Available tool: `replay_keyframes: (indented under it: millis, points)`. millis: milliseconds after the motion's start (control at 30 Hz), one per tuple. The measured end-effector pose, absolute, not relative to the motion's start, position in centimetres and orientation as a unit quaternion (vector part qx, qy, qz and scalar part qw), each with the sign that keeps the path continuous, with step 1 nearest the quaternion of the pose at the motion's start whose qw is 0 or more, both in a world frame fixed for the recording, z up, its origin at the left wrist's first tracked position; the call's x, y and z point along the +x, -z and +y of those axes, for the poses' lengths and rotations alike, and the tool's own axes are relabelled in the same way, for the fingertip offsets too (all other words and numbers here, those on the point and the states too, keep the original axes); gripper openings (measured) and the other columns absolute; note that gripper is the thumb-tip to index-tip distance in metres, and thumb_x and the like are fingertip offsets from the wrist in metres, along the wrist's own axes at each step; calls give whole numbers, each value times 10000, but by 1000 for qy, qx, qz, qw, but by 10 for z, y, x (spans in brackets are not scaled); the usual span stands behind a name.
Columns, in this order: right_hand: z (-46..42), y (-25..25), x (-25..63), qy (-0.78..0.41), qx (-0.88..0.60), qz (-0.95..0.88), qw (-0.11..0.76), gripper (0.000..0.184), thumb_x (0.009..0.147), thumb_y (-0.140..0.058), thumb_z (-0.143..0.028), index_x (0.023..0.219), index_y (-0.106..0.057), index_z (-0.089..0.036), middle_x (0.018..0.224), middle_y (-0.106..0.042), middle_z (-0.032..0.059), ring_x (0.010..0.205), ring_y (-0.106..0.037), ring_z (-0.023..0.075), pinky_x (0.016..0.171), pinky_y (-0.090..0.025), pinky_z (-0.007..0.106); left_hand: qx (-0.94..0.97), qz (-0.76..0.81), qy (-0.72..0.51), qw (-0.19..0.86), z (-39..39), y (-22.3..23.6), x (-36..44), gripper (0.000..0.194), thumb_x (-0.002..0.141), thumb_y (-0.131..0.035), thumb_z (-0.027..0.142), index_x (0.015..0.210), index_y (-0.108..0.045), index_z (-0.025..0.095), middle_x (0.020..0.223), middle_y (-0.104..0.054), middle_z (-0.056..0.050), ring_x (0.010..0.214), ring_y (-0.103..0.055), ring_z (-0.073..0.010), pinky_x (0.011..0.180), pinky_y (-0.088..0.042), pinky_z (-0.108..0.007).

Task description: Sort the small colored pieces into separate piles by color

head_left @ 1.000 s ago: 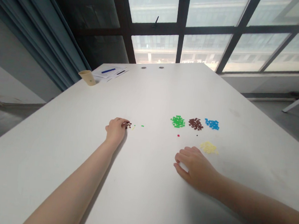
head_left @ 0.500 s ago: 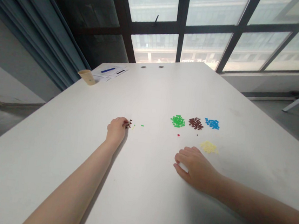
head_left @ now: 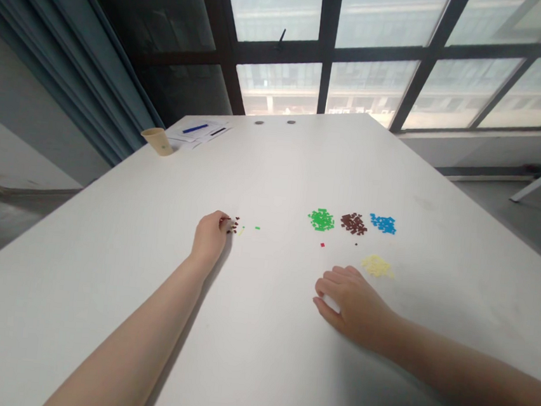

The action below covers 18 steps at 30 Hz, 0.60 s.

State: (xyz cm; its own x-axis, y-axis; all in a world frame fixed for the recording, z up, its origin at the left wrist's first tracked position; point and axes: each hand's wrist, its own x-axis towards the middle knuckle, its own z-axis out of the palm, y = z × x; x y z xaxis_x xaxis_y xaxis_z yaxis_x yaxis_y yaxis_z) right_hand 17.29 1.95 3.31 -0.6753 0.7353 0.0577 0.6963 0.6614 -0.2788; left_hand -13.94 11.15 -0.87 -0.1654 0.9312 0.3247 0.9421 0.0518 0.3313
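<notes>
My left hand (head_left: 210, 235) rests on the white table (head_left: 278, 165), fingers curled, fingertips at a few small brown pieces (head_left: 234, 224). A yellow piece (head_left: 242, 230) and a green piece (head_left: 257, 228) lie just to their right. My right hand (head_left: 354, 303) lies on the table with its fingers curled under; what it holds, if anything, is hidden. Beyond it sit sorted piles: green (head_left: 321, 220), brown (head_left: 353, 223), blue (head_left: 383, 223) and pale yellow (head_left: 377, 265). A single red piece (head_left: 322, 244) lies below the green pile.
A tan paper cup (head_left: 158, 140) stands near the table's far left edge, with papers and a blue pen (head_left: 201, 129) behind it. Large windows run behind the table's far end. Floor drops away on both sides of the table.
My left fingers have curled in slightly, drawing back from the brown pieces. My right hand has stayed put.
</notes>
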Motion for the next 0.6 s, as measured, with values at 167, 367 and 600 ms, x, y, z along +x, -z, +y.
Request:
replay_keyframes:
  millis: [167,367,600]
  points:
    - [20,-33,172,-118,-394,-908,80,151,828,-435,-234,699,-494,-182,707,-541,11,700,-425,143,672,-248,290,-657,-668,346,-47,97,-10,-110,217,773,-464,280,867,-622,165,856,-655,-59,843,-573,-194,794,-416,-327]
    - [20,-33,171,-107,-390,-911,84,147,825,-437,-232,692,-479,-185,705,-538,6,701,-419,142,672,-243,289,-587,-544,458,-388,62,-25,-48,198,723,-580,329,831,-651,178,875,-667,-53,833,-594,-166,753,-443,-281]
    - [20,-31,171,-100,-393,-910,83,133,820,-441,-237,702,-478,-189,719,-540,5,716,-421,148,674,-249,288,-483,-495,436,-576,30,-11,-13,193,636,-681,295,759,-653,148,738,-674,-50,645,-568,-115,620,-419,-232]
